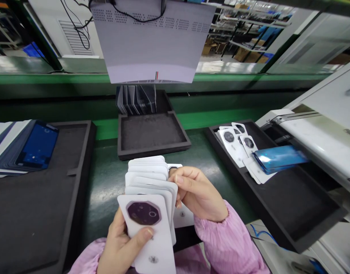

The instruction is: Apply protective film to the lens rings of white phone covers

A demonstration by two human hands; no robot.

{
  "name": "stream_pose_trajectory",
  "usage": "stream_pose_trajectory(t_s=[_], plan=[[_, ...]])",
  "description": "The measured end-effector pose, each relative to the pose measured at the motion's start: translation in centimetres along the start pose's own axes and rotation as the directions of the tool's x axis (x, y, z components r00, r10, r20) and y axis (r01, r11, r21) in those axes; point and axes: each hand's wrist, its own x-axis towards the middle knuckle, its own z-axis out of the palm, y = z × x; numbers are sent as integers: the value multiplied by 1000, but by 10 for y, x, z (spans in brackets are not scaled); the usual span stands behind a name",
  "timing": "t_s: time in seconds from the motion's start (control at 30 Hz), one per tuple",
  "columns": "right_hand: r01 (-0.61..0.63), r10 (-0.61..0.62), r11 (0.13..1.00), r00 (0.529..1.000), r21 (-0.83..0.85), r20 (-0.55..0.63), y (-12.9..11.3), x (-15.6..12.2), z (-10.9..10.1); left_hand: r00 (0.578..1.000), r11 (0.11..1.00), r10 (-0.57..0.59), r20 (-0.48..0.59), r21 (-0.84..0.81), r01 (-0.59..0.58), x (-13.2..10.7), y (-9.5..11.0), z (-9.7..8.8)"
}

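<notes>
My left hand [119, 241] is closed round a fanned stack of white phone back panels [160, 239], its thumb flat on the front one. That panel has a dark, rounded camera patch near its top and a small printed mark lower down. My right hand [205, 196] is closed, with thumb and fingers pinching the right edge of a panel farther back in the stack. Behind that hand, another white panel [184, 219] shows partly, also with a small mark; whether the fingers touch it is hidden.
A black tray [153, 154] stands ahead, with dark thin panels [136, 101] upright behind it. To the left, another black tray [83, 152] holds blue and white panels [38, 146]. The right tray [300, 213] carries white panels [234, 146] and blue film-like sheets [279, 156].
</notes>
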Motion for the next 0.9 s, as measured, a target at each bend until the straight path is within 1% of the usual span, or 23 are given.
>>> stream_pose_trajectory(t_s=[0.3,0.47,0.6,0.77,0.83,0.9], plan=[[3,-3,1000,1000,-1,3,0,-1,0,1000,999,-9,-10,-43,9,0,4,2],[20,-20,1000,1000,0,21,0,-1,0,1000,999,-11,11,-50,12,2,2,-2],[25,-25,1000,1000,10,16,1,2,0,999,1000,-12,51,-20,13,3,0,-5],[9,-9,1000,1000,8,5,0,5,1,999,997,-39,-6,-65,38,2,4,-1],[-2,2,1000,1000,0,-2,0,5,2,998,995,-57,-6,-86,56,2,5,-1],[-8,8,1000,1000,3,-14,0,5,4,997,992,-69,21,-100,71,4,5,-2]])
